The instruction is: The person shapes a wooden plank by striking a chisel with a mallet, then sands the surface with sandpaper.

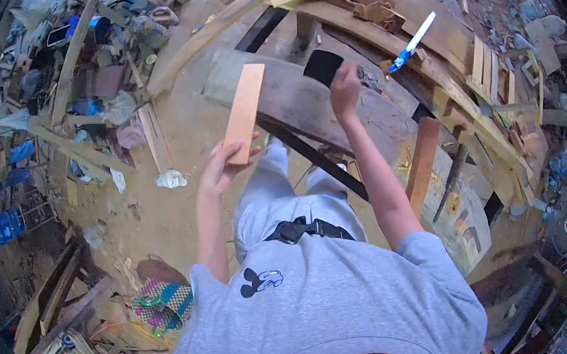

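My left hand (221,169) is wrapped round the lower end of a short, flat, light wooden board (248,112), which stands up at a slant before me. My right hand (346,95) is closed on one corner of a square black sheet that looks like sandpaper (322,67). The sheet is held above the grey wooden workbench (285,98), apart from the board. To the right of that hand, a handsaw or knife with a blue handle (400,61) and pale blade lies on the planks.
Long curved planks (227,21) lie across the far side. A reddish wooden block (424,165) rests by my right arm. On the left are piled scraps, a water bottle (5,226) and a woven basket (161,305). Offcuts (486,68) stand at right.
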A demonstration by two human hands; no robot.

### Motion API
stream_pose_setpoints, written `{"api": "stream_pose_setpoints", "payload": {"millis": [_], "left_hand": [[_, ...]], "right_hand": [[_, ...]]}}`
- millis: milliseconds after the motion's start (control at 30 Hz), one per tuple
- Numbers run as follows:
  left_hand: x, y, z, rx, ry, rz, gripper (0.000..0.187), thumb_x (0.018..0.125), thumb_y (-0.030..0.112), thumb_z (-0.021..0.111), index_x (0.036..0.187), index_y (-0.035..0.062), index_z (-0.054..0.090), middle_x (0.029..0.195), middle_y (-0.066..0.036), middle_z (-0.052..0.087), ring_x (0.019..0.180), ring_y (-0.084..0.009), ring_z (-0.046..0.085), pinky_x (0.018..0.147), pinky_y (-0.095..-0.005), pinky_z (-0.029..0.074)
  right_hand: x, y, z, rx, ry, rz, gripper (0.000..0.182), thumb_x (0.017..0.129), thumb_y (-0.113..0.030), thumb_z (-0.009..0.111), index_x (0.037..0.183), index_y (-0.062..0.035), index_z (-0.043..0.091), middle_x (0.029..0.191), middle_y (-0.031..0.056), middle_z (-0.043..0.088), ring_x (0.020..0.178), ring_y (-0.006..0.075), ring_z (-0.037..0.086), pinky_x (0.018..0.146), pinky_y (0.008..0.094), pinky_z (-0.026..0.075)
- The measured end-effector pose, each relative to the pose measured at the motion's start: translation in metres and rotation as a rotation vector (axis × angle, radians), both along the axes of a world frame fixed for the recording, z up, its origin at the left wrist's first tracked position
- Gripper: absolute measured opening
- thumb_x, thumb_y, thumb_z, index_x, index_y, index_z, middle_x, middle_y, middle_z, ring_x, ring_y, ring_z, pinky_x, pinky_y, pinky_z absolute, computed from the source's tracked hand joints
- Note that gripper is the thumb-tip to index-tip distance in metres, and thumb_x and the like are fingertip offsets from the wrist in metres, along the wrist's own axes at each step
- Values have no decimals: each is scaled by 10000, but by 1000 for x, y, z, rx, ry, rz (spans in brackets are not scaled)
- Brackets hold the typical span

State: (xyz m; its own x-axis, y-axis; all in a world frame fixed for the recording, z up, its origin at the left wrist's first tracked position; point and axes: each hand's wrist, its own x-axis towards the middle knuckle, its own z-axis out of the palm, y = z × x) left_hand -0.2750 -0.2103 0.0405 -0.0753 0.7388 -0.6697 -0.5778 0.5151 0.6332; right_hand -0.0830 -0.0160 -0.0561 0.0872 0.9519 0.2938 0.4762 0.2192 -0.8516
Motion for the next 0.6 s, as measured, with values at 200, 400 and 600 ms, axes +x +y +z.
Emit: {"api": "stream_pose_setpoints", "payload": {"millis": [200,400,600], "left_hand": [[-6,2,-50,100,-442,-46,476,899,356,295,1226,19,372,1107,-115,519,818,-178,526,679,-300,471],[-26,15,-63,68,-1010,-87,574,885,421,257,1220,-35,359,983,-115,518,820,-214,502,754,-358,429],[-43,15,-58,23,-593,-179,501,878,350,312,1193,-36,370,1044,-133,510,856,-256,554,711,-354,482]], "right_hand": [[-1,-18,-2,-132,-328,88,278,843,-253,464,963,-7,509,950,219,525,854,367,512,699,428,404],[-48,-91,-5,-171,-669,-63,668,769,-382,555,1221,53,327,1293,253,265,1202,388,246,985,430,226],[-58,-104,-27,-25,-745,-101,535,700,-25,460,1216,66,354,1323,227,271,1227,337,276,996,418,251]]}}
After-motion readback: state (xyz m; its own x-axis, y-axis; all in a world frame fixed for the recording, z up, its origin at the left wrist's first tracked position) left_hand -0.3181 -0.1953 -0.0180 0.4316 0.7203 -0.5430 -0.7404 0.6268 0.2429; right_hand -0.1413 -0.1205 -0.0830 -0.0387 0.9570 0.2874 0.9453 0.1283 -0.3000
